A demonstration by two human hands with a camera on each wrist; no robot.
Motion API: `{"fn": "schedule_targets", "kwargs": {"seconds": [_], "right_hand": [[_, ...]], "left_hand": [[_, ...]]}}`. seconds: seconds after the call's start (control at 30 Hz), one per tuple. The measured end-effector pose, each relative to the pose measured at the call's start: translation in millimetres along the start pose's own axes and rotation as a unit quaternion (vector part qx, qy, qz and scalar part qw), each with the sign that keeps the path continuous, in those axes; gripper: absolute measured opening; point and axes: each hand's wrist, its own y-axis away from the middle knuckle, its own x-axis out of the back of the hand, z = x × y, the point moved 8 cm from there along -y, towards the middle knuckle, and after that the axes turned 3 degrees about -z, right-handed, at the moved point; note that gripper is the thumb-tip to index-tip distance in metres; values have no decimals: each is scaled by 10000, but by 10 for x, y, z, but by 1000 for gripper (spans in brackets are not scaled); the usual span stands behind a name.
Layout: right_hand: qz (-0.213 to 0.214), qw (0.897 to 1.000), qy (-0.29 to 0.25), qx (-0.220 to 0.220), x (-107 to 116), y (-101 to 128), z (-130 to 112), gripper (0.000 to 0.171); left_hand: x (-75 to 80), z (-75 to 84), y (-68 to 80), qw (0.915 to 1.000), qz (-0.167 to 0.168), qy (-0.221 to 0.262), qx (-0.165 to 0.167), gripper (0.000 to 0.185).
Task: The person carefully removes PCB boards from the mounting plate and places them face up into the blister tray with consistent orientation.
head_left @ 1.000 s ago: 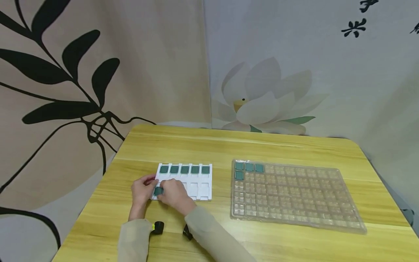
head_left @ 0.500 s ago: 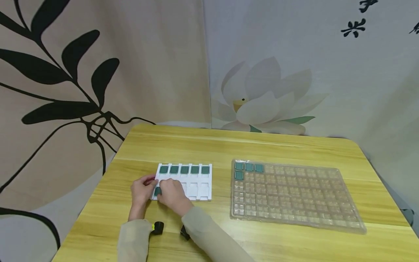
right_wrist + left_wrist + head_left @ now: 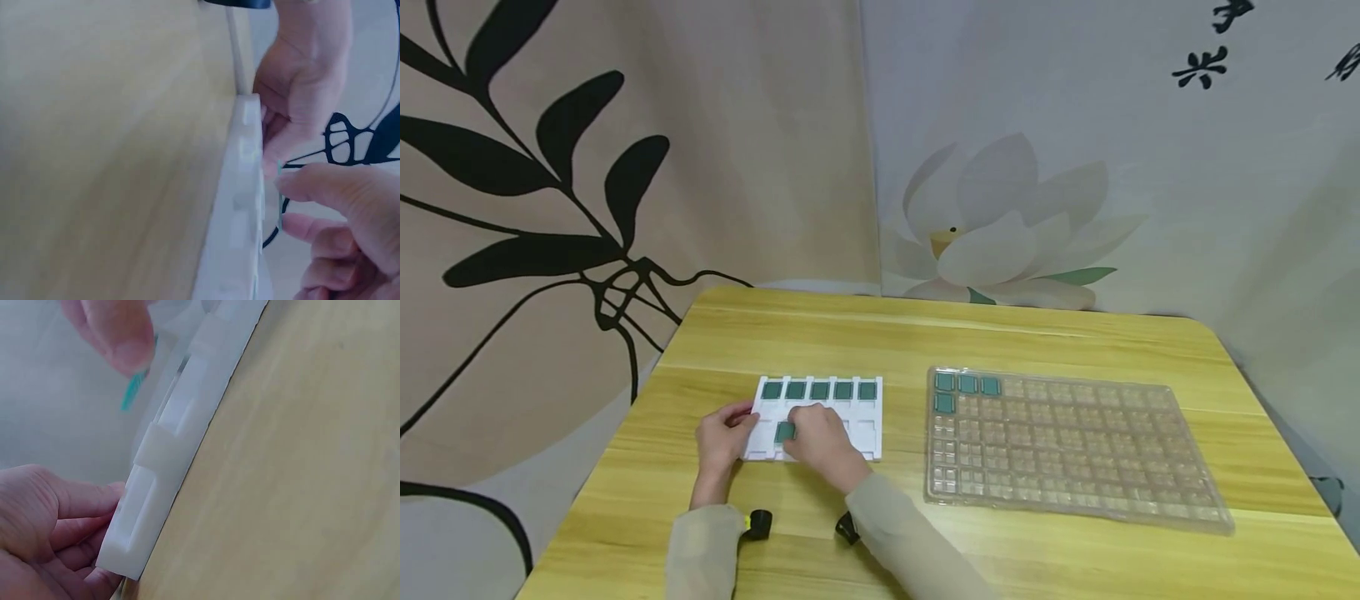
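Observation:
My right hand (image 3: 823, 440) pinches a thin green square piece (image 3: 785, 432) between thumb and fingers, over the lower row of a white slotted tray (image 3: 838, 407). In the right wrist view the piece (image 3: 280, 195) stands edge-on just off the tray's face, held at its rim. The left wrist view catches its teal edge (image 3: 130, 392) below my right fingertips. My left hand (image 3: 718, 437) grips the tray's left side, thumb on top and the other fingers partly hidden beneath. Green squares (image 3: 820, 391) fill the tray's upper row; my right hand covers part of the lower row.
To the right lies a clear plastic tray (image 3: 1045, 504) with many small pockets, green squares in a few at its upper left corner. A black wrist camera (image 3: 760, 524) sits by my left sleeve and another (image 3: 847, 528) by my right. Curtains hang behind the wooden table (image 3: 925, 333).
My right hand has moved right along the white tray with the green square, away from the leftmost lower slot. The left hand keeps its grip. The head view has shifted slightly.

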Motion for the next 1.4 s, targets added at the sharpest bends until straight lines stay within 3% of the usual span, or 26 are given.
{"fn": "schedule_targets", "kwargs": {"seconds": [0.27,0.47,0.73,0.97,1.4], "right_hand": [[290,9992,144,233,125,142,122,13],[272,9995,22,132,229,255,281,20],[327,9982,-496,17,456,395,478,28],[491,9975,-508,7,646,525,706,27],[1233,9908,-542,159,1024,853,1198,25]], "left_hand": [[-22,-40,19,9998,-73,-72,173,26],[-4,-54,19,9995,-78,-156,254,27],[11,-25,27,9997,17,-187,145,26],[7,3,28,9998,61,-184,36,22],[-15,-11,9,9998,42,-144,114,25]]}}
